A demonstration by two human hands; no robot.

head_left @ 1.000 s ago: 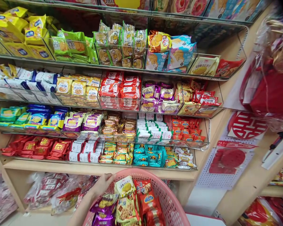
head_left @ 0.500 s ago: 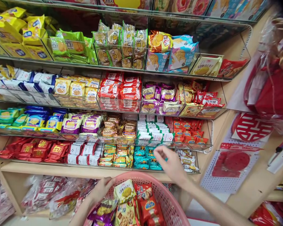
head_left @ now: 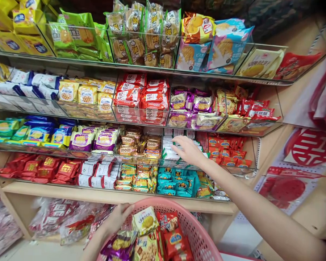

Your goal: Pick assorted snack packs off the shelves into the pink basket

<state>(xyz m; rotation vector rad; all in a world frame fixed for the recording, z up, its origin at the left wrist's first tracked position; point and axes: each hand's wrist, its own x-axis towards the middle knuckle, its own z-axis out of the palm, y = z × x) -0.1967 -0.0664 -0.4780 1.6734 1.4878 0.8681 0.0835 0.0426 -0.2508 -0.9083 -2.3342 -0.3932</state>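
Note:
My left hand is closed on the rim of a pink plastic basket. Inside it lie a cream biscuit packet, a purple packet, a gold packet and red packets. My right hand reaches over the shelf compartment of white-and-green packets, fingers stretched out and holding nothing that I can see. It partly covers those packets; whether the fingertips touch them I cannot tell. Just below it are teal packets, and brown packets sit to its left.
Clear shelf fronts and dividers separate the snack compartments. Small red-orange packets lie to the right of my hand. Under the wooden ledge are plastic bags of red goods. Red decorations hang at the right.
My right hand has moved up from over the teal packets to the white-and-green ones, and its curled fingers have stretched out. The upper shelves appear closer. My left hand stays on the basket.

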